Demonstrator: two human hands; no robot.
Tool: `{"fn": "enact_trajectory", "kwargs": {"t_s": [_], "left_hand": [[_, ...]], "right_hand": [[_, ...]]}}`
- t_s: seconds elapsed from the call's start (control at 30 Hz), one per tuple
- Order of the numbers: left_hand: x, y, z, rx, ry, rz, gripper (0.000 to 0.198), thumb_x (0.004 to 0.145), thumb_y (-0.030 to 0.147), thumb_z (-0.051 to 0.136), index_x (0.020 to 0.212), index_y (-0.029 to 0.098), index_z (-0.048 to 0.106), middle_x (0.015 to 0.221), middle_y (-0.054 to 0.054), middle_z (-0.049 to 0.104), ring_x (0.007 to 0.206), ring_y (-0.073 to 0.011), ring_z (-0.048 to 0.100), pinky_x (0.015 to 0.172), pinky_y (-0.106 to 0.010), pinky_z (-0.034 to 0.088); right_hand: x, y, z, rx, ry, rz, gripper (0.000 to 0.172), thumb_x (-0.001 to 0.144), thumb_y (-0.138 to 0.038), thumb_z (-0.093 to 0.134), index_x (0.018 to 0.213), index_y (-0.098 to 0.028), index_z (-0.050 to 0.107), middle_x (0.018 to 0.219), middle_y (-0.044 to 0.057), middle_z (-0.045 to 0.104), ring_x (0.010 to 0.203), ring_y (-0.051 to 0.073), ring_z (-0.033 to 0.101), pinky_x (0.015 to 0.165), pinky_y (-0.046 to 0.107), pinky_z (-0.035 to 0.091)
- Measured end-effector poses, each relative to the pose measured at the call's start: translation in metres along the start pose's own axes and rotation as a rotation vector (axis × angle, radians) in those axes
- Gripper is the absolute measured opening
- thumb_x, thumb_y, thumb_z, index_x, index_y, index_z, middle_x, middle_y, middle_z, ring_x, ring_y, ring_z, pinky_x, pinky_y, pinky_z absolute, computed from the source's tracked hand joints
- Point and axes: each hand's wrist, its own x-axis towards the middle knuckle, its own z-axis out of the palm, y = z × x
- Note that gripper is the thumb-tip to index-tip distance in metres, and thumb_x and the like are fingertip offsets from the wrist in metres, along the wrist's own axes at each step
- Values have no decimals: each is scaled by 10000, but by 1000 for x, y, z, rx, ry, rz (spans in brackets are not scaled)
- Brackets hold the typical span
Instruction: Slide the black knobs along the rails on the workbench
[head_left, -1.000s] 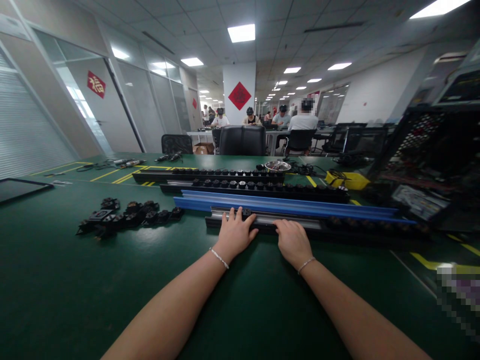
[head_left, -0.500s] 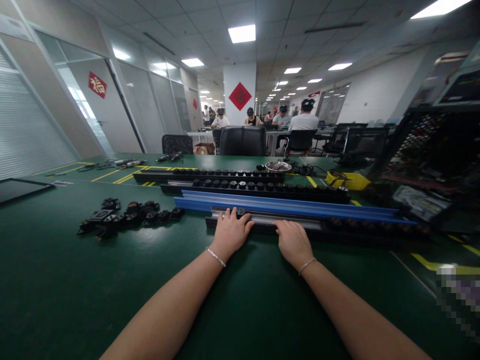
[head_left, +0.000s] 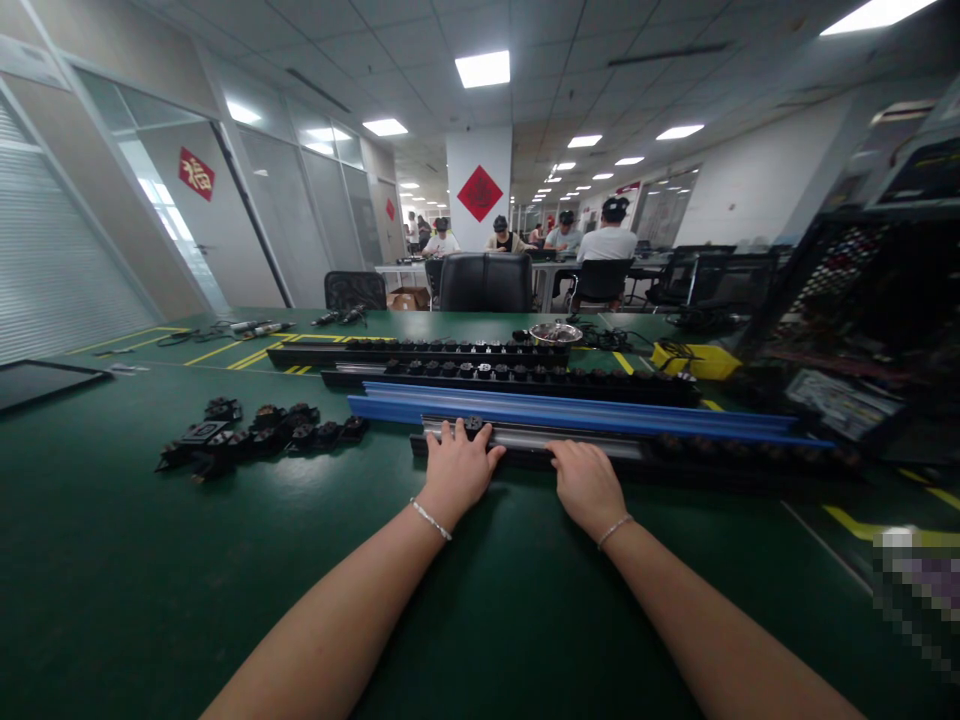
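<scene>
A long black rail (head_left: 525, 440) with a silvery groove lies across the green table nearest to me, dark pieces filling its right part. My left hand (head_left: 459, 465) rests with spread fingers on its left end, around a small black module (head_left: 473, 424) in the groove. The fingers of my right hand (head_left: 589, 482) are bent over the rail's front edge, pressed together on it near the middle. Directly behind lies a blue rail (head_left: 570, 410).
Behind the blue rail are two black rails (head_left: 517, 373) with rows of modules. Loose black modules (head_left: 259, 430) lie at left. Farther off are a round metal dish (head_left: 556, 333) and a yellow container (head_left: 696, 361). People sit at distant desks.
My left hand and the small black module under its fingers have shifted slightly left along the rail. My right hand stays in place.
</scene>
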Motion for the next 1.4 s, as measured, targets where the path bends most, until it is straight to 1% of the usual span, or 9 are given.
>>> {"fn": "enact_trajectory", "kwargs": {"t_s": [0.2,0.3,0.6,0.9,1.17,1.4], "left_hand": [[2,0,-8,9,-67,-59,580,885,580,230,1338,285,440,1335,-182,478,1229,-396,408,937,-565,312],[2,-1,-11,6,-79,-82,574,886,574,236,1334,283,445,1334,-184,475,1215,-393,417,928,-569,319],[4,-5,-12,-4,-126,-120,608,880,592,212,1347,270,428,1340,-203,459,1230,-396,397,925,-597,312],[5,-6,-11,6,-146,-147,635,869,614,204,1357,268,417,1350,-210,451,1244,-410,383,930,-596,313],[5,-9,-13,16,-131,-169,622,871,609,214,1327,263,456,1316,-213,481,1227,-404,404,911,-580,343],[8,-14,-18,-10,-179,-187,607,873,601,222,1330,272,448,1300,-205,493,1209,-392,421,896,-561,361]], "right_hand": [[0,1,1,-10,-16,3,260,848,-148,432,1028,-189,616,942,50,659,887,178,545,827,292,308],[0,2,1,-10,-16,5,255,852,-151,429,1019,-192,618,959,55,659,890,174,547,830,293,308],[0,2,0,6,-11,10,246,853,-156,437,1013,-185,620,956,55,659,892,177,547,831,293,309],[0,2,1,9,-14,12,244,854,-157,434,1011,-191,619,952,47,657,884,172,544,826,291,310],[0,2,0,-12,-26,15,243,853,-162,435,1009,-194,618,946,53,655,889,171,544,826,291,307],[1,2,0,-13,-32,17,243,857,-164,427,1007,-193,616,931,51,652,873,168,540,815,291,308]]}}
